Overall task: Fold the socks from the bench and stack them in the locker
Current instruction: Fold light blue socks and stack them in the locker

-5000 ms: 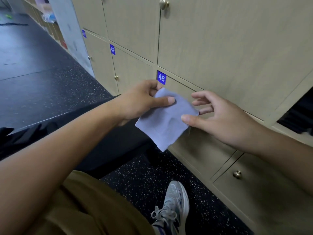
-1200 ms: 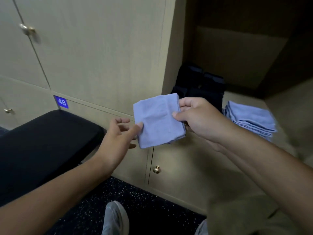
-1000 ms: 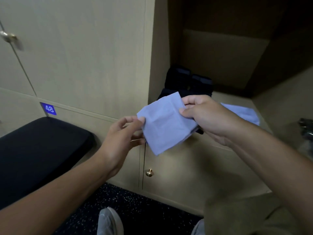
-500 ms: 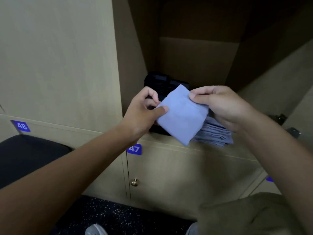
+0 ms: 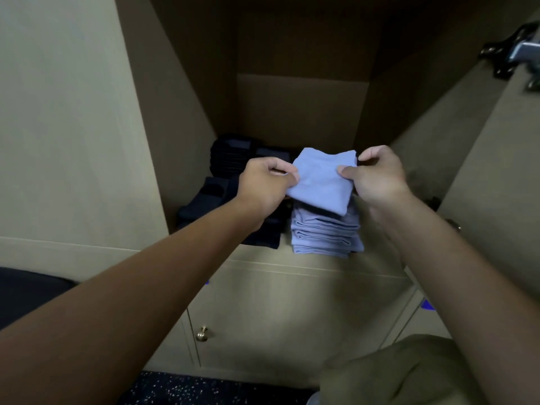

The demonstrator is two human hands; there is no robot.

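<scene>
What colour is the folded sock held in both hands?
Light blue, plain; the folded sock matches the stack below it. The head view shows it.

I have both bare forearms reaching up from 7 and 5 o'clock toward centre frame, my left hand (image 5: pixel 264 182) at 9 o'clock and my right hand (image 5: pixel 377 175) at 3 o'clock of the folded sock (image 5: pixel 321 182), each pinching an edge, thumb over curled fingers.

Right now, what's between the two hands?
Head view: the folded light-blue sock spans the gap, pinched by the left hand and right hand, above the blue stack.
</scene>
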